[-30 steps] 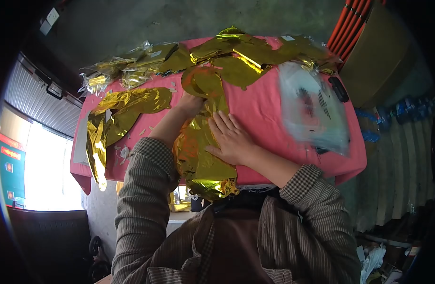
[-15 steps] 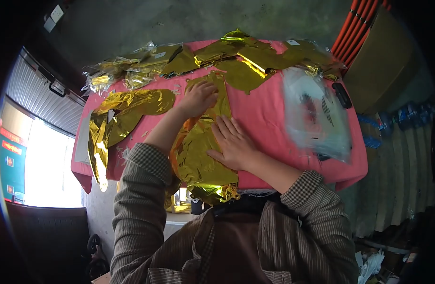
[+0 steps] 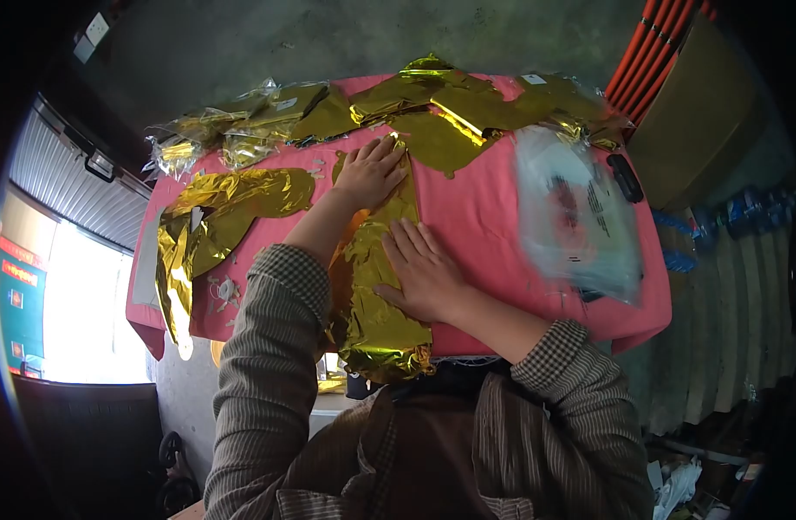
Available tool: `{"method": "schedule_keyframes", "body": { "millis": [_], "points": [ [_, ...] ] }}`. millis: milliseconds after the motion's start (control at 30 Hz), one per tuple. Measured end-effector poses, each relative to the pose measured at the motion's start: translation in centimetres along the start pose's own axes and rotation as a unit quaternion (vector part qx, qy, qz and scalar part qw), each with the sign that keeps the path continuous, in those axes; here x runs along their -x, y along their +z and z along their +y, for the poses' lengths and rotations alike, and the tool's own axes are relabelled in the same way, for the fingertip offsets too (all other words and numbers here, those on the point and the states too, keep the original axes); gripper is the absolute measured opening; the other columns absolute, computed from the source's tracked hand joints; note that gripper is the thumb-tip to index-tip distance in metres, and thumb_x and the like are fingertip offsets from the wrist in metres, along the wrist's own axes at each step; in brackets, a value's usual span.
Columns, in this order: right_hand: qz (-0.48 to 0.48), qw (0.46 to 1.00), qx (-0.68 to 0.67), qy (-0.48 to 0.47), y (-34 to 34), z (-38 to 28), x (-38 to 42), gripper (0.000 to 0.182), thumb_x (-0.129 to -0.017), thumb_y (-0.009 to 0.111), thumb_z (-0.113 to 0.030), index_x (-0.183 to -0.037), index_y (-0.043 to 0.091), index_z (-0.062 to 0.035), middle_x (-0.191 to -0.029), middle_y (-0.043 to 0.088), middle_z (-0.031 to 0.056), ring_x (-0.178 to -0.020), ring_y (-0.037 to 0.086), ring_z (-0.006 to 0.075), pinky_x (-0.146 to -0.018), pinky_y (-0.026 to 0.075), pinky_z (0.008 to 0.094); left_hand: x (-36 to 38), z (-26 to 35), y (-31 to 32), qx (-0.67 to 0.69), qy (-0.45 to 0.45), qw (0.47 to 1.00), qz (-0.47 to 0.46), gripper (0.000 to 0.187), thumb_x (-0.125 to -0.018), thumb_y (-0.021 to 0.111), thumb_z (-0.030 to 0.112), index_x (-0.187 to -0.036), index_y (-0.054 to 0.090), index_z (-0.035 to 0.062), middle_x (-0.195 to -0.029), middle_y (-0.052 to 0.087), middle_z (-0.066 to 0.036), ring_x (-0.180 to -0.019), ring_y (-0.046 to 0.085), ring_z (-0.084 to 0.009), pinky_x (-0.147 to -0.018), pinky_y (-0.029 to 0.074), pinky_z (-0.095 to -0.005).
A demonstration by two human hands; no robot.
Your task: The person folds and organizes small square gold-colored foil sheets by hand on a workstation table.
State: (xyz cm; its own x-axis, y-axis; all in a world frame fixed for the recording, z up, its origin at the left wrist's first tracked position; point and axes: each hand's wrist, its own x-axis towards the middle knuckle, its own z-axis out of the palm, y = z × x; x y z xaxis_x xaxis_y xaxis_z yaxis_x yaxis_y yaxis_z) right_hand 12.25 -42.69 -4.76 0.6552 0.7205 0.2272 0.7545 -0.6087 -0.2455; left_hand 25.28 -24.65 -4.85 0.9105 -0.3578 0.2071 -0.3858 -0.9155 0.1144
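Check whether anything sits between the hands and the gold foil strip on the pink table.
Nothing visible does: the left hand and the right hand both lie flat on the gold foil strip.

Under both hands lies a gold foil sheet [image 3: 376,286], mirror-glossy and finely crinkled, metallic in look. The worktop [image 3: 467,208] beneath it wears a matt pink cloth, smooth with a soft weave. Beyond the left hand [image 3: 369,173] more gold foil pieces [image 3: 432,108] gleam, some in clear glossy wrap. Off to the side of the right hand [image 3: 425,270] sits a clear plastic bag [image 3: 575,212], shiny and slightly hazy.
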Motion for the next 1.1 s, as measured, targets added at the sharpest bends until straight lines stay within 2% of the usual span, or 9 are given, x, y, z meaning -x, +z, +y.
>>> {"method": "schedule_keyframes", "body": {
  "millis": [167, 267, 467, 600, 700, 800, 833, 900, 1100],
  "points": [
    [-0.014, 1.0, -0.005, 0.003, -0.3, -0.1, -0.1, 0.077, -0.087, 0.044, -0.052, -0.133, 0.031, 0.0075, -0.142, 0.024, 0.0261, -0.136, 0.016, 0.0352, -0.112, 0.008, 0.0433, -0.7, 0.2, 0.4, -0.103, -0.084, 0.99, 0.044, 0.048, -0.09, 0.043, 0.037, -0.134, 0.041, 0.0164, -0.139, 0.037, -0.011, -0.131, 0.03, -0.0303, -0.104, 0.026, -0.0472],
    [-0.015, 1.0, -0.014, 0.008, -0.5, -0.2, -0.1, 0.077, -0.086, 0.045, -0.051, -0.133, 0.032, 0.0075, -0.143, 0.023, 0.0259, -0.136, 0.016, 0.0353, -0.112, 0.008, 0.0435, -1.5, -1.1, -0.2, -0.025, -0.079, 0.989, 0.122, 0.048, -0.088, 0.048, 0.031, -0.133, 0.042, 0.0138, -0.134, 0.043, -0.013, -0.129, 0.033, -0.0308, -0.105, 0.026, -0.0467],
    [-0.003, 1.0, -0.007, 0.002, -0.3, -0.1, 0.0, 0.077, -0.085, 0.046, -0.052, -0.133, 0.032, 0.0076, -0.142, 0.024, 0.026, -0.136, 0.017, 0.036, -0.112, 0.009, 0.0439, -1.3, -1.8, 0.8, 0.147, 0.064, 0.987, 0.019, 0.045, -0.089, 0.045, 0.032, -0.132, 0.044, 0.0156, -0.132, 0.046, -0.01, -0.128, 0.034, -0.0284, -0.105, 0.027, -0.0448],
    [0.001, 1.0, -0.001, 0.0, -0.2, -0.1, 0.0, 0.077, -0.085, 0.046, -0.052, -0.133, 0.032, 0.0076, -0.142, 0.025, 0.0262, -0.135, 0.018, 0.0362, -0.112, 0.009, 0.0441, -1.2, 0.2, 0.6, 0.045, 0.013, 0.998, 0.039, 0.045, -0.089, 0.047, 0.026, -0.131, 0.045, 0.0111, -0.13, 0.047, -0.015, -0.126, 0.036, -0.0314, -0.106, 0.028, -0.041],
    [-0.003, 1.0, -0.002, 0.001, -0.4, -0.1, 0.0, 0.078, -0.085, 0.046, -0.051, -0.133, 0.032, 0.0076, -0.142, 0.026, 0.0261, -0.135, 0.018, 0.0361, -0.112, 0.009, 0.0441, -2.4, -0.7, 1.4, 0.014, -0.001, 0.998, 0.067, 0.043, -0.09, 0.046, 0.025, -0.131, 0.045, 0.0118, -0.131, 0.046, -0.015, -0.127, 0.035, -0.0323, -0.106, 0.027, -0.0387],
    [-0.011, 1.0, -0.004, 0.003, -0.5, -0.1, 0.0, 0.078, -0.085, 0.046, -0.052, -0.134, 0.031, 0.0074, -0.142, 0.025, 0.0259, -0.136, 0.018, 0.0359, -0.112, 0.009, 0.0441, -3.2, -3.2, 1.6, 0.171, -0.011, 0.967, 0.187, 0.037, -0.089, 0.047, 0.021, -0.123, 0.051, 0.0073, -0.125, 0.051, -0.017, -0.119, 0.044, -0.0341, -0.101, 0.035, -0.0377],
    [-0.013, 1.0, -0.004, 0.004, -0.6, -0.1, 0.0, 0.077, -0.086, 0.045, -0.052, -0.134, 0.031, 0.0073, -0.142, 0.025, 0.0258, -0.136, 0.017, 0.0357, -0.112, 0.009, 0.0441, -2.9, -2.5, 0.3, 0.171, -0.011, 0.968, 0.185, 0.037, -0.089, 0.047, 0.021, -0.123, 0.051, 0.0073, -0.125, 0.051, -0.017, -0.119, 0.044, -0.0341, -0.101, 0.035, -0.0377],
    [-0.017, 1.0, -0.008, 0.003, -0.5, -0.2, 0.0, 0.077, -0.086, 0.045, -0.052, -0.134, 0.031, 0.0071, -0.142, 0.024, 0.0257, -0.136, 0.017, 0.0356, -0.112, 0.009, 0.044, -1.7, -1.5, -2.2, 0.244, -0.075, 0.967, 0.009, 0.032, -0.089, 0.048, 0.02, -0.116, 0.056, 0.0047, -0.119, 0.055, -0.017, -0.112, 0.05, -0.0343, -0.097, 0.038, -0.0379],
    [-0.016, 1.0, -0.001, 0.003, -0.6, -0.1, -0.1, 0.077, -0.086, 0.044, -0.053, -0.134, 0.031, 0.0066, -0.143, 0.024, 0.0254, -0.136, 0.016, 0.0354, -0.112, 0.008, 0.0443, -0.2, -0.4, -0.8, 0.183, 0.015, 0.983, 0.006, 0.038, -0.094, 0.042, 0.033, -0.117, 0.058, 0.0067, -0.125, 0.051, -0.01, -0.12, 0.041, -0.0285, -0.101, 0.032, -0.038]
  ]
}}
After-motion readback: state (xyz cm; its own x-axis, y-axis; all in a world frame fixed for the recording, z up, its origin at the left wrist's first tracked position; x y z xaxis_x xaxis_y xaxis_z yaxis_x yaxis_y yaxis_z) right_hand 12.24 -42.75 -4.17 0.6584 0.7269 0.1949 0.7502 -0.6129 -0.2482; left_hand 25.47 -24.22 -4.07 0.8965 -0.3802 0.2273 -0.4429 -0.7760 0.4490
